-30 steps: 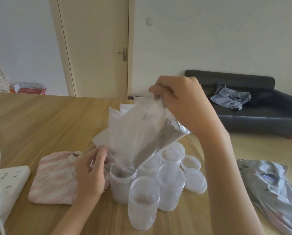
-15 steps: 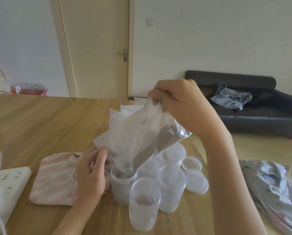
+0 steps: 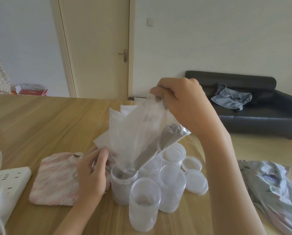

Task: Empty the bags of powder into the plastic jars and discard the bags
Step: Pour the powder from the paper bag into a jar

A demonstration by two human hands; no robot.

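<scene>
A clear plastic bag (image 3: pixel 138 134) with grey-brown powder hangs tilted, mouth down, over an open frosted jar (image 3: pixel 123 185). My right hand (image 3: pixel 184 106) pinches the bag's upper end and holds it high. My left hand (image 3: pixel 92 170) holds the bag's lower corner beside the jar's rim. A streak of powder lies along the bag's right side and reaches into the jar. Several other open plastic jars (image 3: pixel 144 202) stand clustered around it on the wooden table (image 3: pixel 40 126).
Loose white lids (image 3: pixel 195 183) lie right of the jars. More white bags (image 3: pixel 118 114) are stacked behind the held one. A pink striped cloth (image 3: pixel 57 178) lies left, a white power strip (image 3: pixel 4 185) at the far left, crumpled fabric (image 3: pixel 276 192) right.
The bag and both hands have stayed almost where they were. The powder streak reaches a little lower into the jar.
</scene>
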